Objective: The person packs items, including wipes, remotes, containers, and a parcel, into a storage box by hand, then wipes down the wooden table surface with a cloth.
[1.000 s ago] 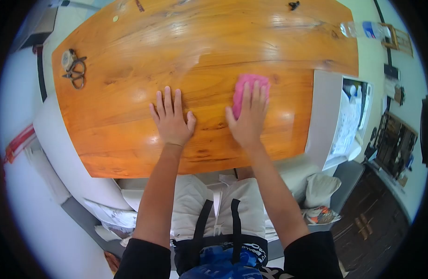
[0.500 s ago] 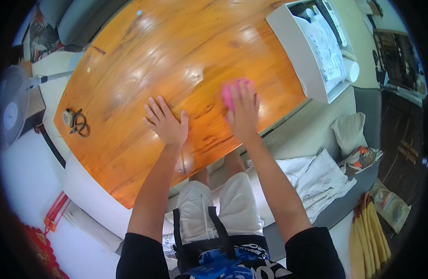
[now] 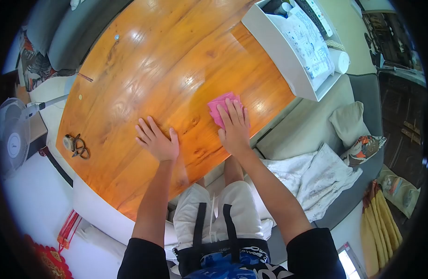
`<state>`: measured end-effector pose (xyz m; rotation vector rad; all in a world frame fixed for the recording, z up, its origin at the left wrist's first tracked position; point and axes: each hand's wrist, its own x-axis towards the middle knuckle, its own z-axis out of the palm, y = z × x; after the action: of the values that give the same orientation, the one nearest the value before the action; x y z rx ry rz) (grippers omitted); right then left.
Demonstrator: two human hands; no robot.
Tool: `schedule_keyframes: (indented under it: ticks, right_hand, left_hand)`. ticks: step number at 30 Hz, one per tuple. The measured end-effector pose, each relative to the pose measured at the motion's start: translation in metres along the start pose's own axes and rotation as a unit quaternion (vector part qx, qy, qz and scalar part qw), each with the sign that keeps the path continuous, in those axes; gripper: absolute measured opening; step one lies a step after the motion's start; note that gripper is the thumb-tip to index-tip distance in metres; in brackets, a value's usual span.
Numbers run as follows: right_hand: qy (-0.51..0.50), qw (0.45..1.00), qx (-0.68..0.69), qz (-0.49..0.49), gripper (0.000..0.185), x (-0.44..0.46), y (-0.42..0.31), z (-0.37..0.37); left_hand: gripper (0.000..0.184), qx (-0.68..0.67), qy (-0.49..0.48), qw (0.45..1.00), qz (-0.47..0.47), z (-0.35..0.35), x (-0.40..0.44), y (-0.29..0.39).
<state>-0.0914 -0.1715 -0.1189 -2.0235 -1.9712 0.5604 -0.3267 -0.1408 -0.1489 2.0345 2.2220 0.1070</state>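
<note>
A crumpled pink cloth [image 3: 217,106] lies on the orange-brown wooden table [image 3: 176,69], near the edge closest to my body. Over its right part rest the fingers of my right hand [image 3: 235,125], somewhat spread, pressing it against the wood. Part of the cloth is hidden beneath them. My left hand [image 3: 161,145] is palm down on the bare wood to the left, its fingers spread and nothing in it. Farther left are dark-handled scissors [image 3: 81,149] beside a small round roll [image 3: 68,142].
At the table's right edge stands a white box [image 3: 274,51] with a patterned packet [image 3: 307,46] and other items. A small bluish object [image 3: 116,37] lies toward the far left. Sofa seats [image 3: 297,125] border the right side, and a fan [image 3: 13,139] stands left.
The whole view has shifted and turned a little. My right hand, blurred before, shows sharply now, with more cloth visible to its left. The left hand stays flat in about the same place.
</note>
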Motion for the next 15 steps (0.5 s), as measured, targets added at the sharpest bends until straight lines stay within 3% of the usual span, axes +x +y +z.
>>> schedule_keyframes:
  ticks: [4, 11, 15]
  right_hand:
    - [0.050, 0.994, -0.012, 0.092, 0.076, -0.017, -0.026, 0.024]
    - [0.098, 0.992, -0.040, 0.068, 0.075, -0.038, -0.040, 0.049]
    - [0.138, 0.988, -0.040, 0.053, 0.073, -0.036, -0.038, 0.053]
  left_hand:
    - [0.081, 0.010, -0.010, 1.000, -0.004, -0.001, -0.001, 0.000]
    - [0.080, 0.026, -0.011, 0.999, 0.035, 0.004, -0.004, -0.007]
    - [0.078, 0.016, -0.089, 0.978, 0.186, -0.020, -0.028, -0.030]
